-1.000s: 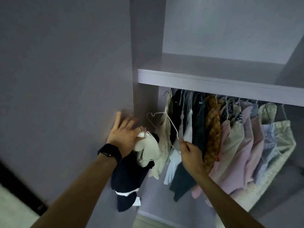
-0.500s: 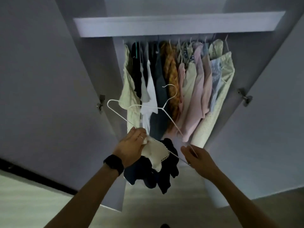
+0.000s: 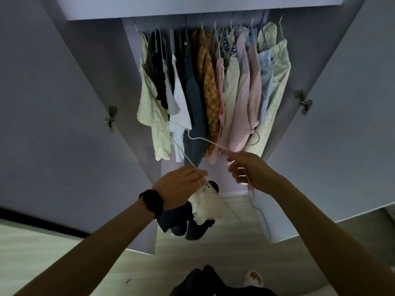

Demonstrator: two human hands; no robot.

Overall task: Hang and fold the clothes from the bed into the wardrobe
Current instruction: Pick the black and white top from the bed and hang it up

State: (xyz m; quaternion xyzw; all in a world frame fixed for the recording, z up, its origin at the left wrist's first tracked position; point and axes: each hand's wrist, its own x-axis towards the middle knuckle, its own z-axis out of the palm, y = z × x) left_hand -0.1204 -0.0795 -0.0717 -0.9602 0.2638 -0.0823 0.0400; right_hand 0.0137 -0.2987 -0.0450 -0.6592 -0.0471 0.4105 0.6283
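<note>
I stand in front of the open wardrobe [image 3: 213, 16]. My left hand [image 3: 181, 184], with a dark watch on the wrist, grips a bundled garment [image 3: 196, 214], dark navy with a cream lace-edged part, which dangles below the fist. A white wire hanger [image 3: 205, 141] runs between both hands. My right hand [image 3: 250, 171] pinches its other side, and its hook points toward the hanging clothes. Several garments [image 3: 213, 86] hang on the rail just beyond the hands.
Both lilac wardrobe doors [image 3: 64, 103] [image 3: 342, 124] stand open at left and right, with metal hinges [image 3: 110, 118] showing. A shelf edge spans the top. Pale wood floor [image 3: 213, 253] lies below; a light slipper [image 3: 253, 278] and dark cloth sit by my feet.
The view has dropped from the shelf toward the floor. The hanger came off the rail and turned flatter between my hands, with its hook now pointing right. The right hand moved up along its wire.
</note>
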